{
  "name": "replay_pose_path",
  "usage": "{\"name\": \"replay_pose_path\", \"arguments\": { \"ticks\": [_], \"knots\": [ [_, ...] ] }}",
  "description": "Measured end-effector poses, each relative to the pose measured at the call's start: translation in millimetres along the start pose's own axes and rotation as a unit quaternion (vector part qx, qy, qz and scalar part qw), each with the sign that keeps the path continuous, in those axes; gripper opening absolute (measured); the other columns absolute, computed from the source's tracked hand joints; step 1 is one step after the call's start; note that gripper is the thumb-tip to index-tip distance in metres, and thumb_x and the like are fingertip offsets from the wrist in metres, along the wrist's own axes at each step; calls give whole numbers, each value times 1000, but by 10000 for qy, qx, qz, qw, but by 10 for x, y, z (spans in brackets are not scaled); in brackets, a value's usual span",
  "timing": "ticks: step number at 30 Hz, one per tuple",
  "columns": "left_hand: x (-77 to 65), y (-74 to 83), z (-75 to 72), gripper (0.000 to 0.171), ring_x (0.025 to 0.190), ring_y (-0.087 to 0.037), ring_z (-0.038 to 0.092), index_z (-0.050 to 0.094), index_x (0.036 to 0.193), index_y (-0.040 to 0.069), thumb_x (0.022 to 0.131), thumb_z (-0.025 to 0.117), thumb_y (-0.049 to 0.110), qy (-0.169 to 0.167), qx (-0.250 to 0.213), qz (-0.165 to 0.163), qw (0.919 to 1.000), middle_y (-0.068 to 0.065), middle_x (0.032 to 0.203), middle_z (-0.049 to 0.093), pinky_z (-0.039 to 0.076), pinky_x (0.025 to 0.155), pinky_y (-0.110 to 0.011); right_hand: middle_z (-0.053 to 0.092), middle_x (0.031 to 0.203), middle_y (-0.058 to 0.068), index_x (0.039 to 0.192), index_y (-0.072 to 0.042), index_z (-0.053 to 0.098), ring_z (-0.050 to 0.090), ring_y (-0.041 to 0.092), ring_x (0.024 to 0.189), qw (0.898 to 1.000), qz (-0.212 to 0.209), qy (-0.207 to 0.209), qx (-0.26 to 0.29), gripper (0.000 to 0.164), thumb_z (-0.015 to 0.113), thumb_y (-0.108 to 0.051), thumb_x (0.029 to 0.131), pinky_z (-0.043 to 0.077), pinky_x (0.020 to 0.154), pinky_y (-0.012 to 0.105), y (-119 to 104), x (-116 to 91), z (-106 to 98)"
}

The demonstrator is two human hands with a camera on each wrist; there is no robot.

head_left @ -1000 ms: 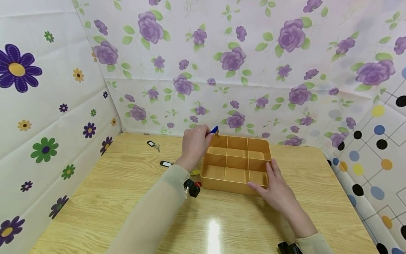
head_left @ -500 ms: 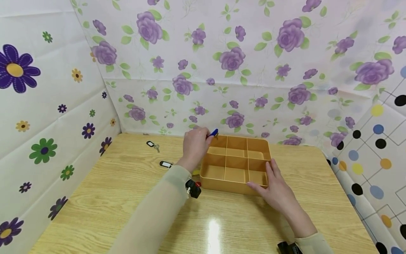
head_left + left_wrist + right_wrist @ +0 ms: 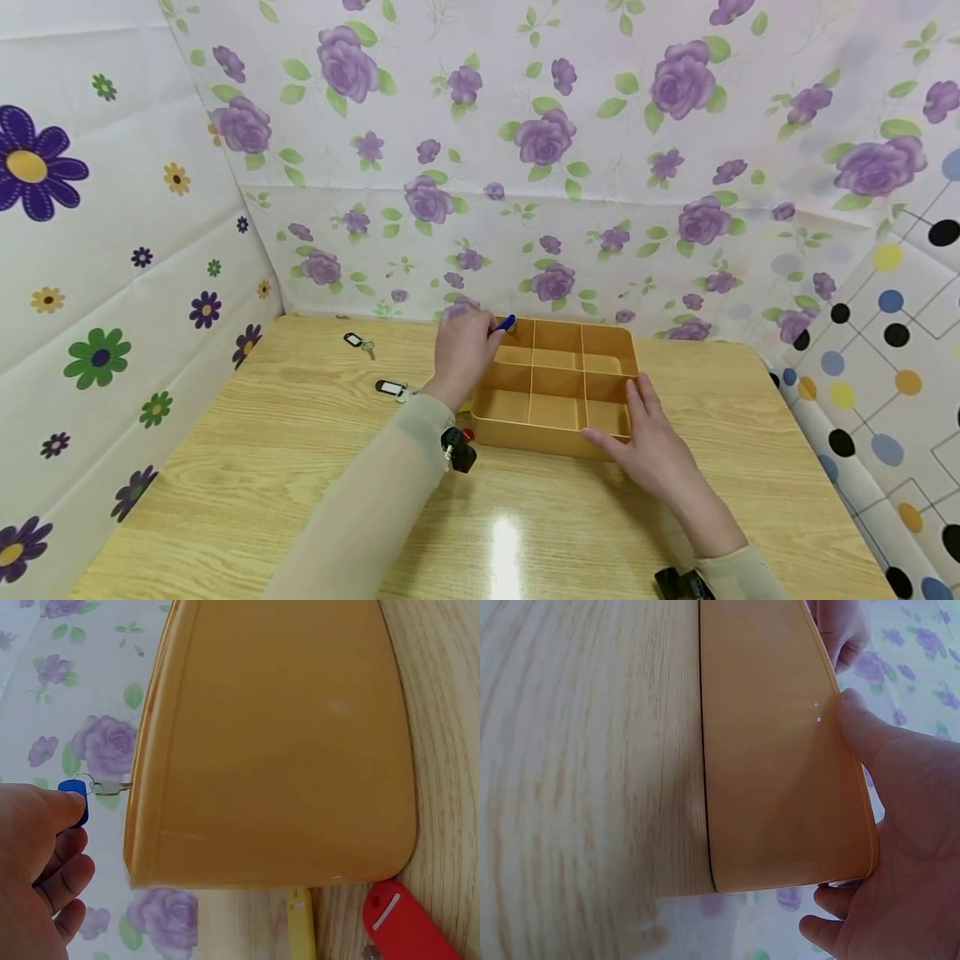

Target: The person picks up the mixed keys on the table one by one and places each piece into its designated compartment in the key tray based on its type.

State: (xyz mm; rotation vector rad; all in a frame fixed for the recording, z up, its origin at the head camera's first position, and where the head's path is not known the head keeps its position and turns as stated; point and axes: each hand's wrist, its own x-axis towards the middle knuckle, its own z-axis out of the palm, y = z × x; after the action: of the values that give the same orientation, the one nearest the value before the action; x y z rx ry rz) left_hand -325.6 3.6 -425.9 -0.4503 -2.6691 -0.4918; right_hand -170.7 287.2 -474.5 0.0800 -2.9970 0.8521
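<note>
My left hand pinches a blue key tag over the far left compartment of an orange-yellow divided box. In the left wrist view, a ring joins the blue tag to a key, whose end disappears behind the box's rim. My right hand holds the box's near right corner, thumb at the front rim and fingers along the right side. The compartments that show hold nothing visible; the far left one is partly hidden by my left hand.
Left on the wooden table lie two black key tags with keys, one farther back and one nearer. A yellow tag and a red tag lie beside the box's left end. Patterned cloth rises behind the table.
My left hand has come down slightly with the blue tag, and the key has sunk from above the rim into the far left compartment. My right hand stays at the corner.
</note>
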Motion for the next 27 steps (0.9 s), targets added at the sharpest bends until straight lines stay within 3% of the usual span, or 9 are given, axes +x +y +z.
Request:
{"name": "replay_pose_path", "arguments": {
  "ticks": [4, 8, 11, 27],
  "knots": [
    [-6, 4, 21, 21, 104, -25, 73, 78, 97, 13, 105, 81, 32, -64, -17, -68, 10000, 1, 94, 79, 40, 120, -46, -12, 182, 21, 173, 5, 6, 24, 60, 158, 10000, -14, 1, -8, 124, 58, -81, 100, 45, 110, 75, -9, 0, -8],
    [-34, 3, 53, 20, 92, -24, 73, 78, 99, 15, 106, 79, 34, -241, -12, -178, 9996, 2, 94, 79, 50, 100, -46, -11, 182, 23, 173, 6, 7, 26, 61, 157, 10000, -39, 6, 0, 123, 60, -79, 101, 46, 108, 75, -19, -6, -8],
    [-59, -7, 87, 20, 86, -24, 73, 79, 98, 16, 106, 79, 34, -328, -68, -235, 9992, 2, 91, 78, 51, 90, -45, -10, 182, 23, 173, 6, 8, 26, 61, 156, 10000, -32, 0, 12, 123, 61, -78, 101, 48, 107, 74, -18, -11, -8],
    [-124, -85, 203, 18, 84, -27, 76, 82, 101, 15, 106, 80, 33, -284, -137, -196, 9993, 1, 93, 81, 55, 92, -51, -10, 182, 23, 174, 5, 8, 27, 61, 156, 10000, -20, 29, -23, 122, 61, -77, 102, 48, 106, 75, -5, -13, 9]
  ]
}}
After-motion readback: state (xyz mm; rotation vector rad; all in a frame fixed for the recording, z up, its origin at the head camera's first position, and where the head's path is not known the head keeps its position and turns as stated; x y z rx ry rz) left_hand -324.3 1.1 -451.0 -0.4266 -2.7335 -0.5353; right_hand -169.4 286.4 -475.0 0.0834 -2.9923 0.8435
